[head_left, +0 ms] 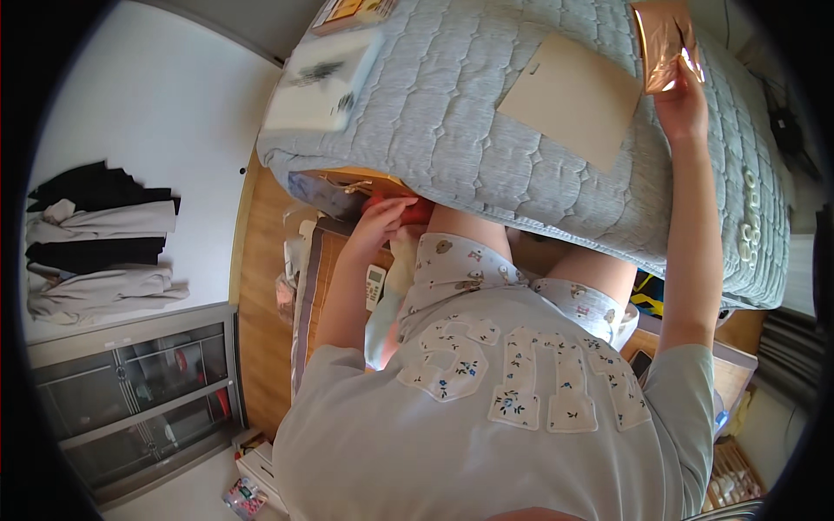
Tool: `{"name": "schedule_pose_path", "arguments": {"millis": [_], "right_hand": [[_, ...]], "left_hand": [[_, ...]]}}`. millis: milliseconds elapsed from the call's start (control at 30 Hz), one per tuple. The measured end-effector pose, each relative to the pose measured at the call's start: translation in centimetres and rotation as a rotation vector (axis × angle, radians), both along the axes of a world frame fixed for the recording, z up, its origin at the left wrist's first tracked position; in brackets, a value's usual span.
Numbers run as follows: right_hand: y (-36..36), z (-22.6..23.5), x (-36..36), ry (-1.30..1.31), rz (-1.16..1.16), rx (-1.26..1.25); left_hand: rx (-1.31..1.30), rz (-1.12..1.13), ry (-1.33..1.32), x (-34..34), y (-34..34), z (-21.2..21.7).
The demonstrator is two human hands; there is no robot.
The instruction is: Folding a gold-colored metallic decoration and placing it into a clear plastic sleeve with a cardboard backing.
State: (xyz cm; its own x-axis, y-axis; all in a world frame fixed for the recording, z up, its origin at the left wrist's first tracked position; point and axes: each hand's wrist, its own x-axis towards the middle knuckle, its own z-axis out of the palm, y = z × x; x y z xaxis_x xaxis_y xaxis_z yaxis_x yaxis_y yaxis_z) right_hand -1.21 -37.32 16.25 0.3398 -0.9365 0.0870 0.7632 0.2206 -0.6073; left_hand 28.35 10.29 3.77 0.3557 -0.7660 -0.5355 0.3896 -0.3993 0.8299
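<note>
- The right hand (682, 108) reaches far forward over a grey quilted cover (452, 113) and grips the lower edge of a shiny copper-coloured foil pouch (665, 43), holding it up at the far right of the cover.
- A flat tan cardboard sheet (569, 100) lies on the quilted cover just left of the pouch.
- The left hand (382, 217) is tucked under the cover's near edge, fingers curled against a red object (417, 211); whether it grasps it cannot be told.
- A white remote control (374, 286) lies beside the left forearm.
- Folded dark and pale clothes (95, 239) lie on the white surface at far left.
</note>
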Motion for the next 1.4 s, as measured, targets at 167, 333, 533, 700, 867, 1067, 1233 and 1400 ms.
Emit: {"name": "schedule_pose_path", "arguments": {"millis": [167,333,533,700,867,1067,1233,1400], "right_hand": [[0.5,0.4,0.6,0.029,0.029,0.003],[0.2,-0.4,-0.4,0.05,-0.054,0.069],[0.2,0.2,-0.3,0.049,-0.089,0.105],[-0.1,0.3,-0.1,0.038,-0.095,0.101],[1.0,1.2,-1.4,0.039,-0.011,-0.042],[2.1,5.0,-10.1,0.14,-0.105,-0.158],[3.3,8.8,-19.0,0.225,-0.268,0.137],[1.0,7.5,-27.8,0.191,-0.25,0.265]], "left_hand": [[0.099,0.249,-0.581,2.9,1.9,-10.1],[0.261,0.213,-1.064,1.0,-0.7,-11.4],[0.285,0.404,-1.054,0.8,-1.5,-12.2],[0.17,0.437,-1.088,1.4,-0.8,-11.7],[-0.159,0.19,-1.172,-1.3,-1.5,-9.0],[-0.619,-0.328,-1.231,-8.1,-4.1,2.5],[-0.912,-0.201,-1.306,-8.2,-5.8,6.6],[-0.95,-0.212,-1.463,-10.0,-11.6,10.5]]}}
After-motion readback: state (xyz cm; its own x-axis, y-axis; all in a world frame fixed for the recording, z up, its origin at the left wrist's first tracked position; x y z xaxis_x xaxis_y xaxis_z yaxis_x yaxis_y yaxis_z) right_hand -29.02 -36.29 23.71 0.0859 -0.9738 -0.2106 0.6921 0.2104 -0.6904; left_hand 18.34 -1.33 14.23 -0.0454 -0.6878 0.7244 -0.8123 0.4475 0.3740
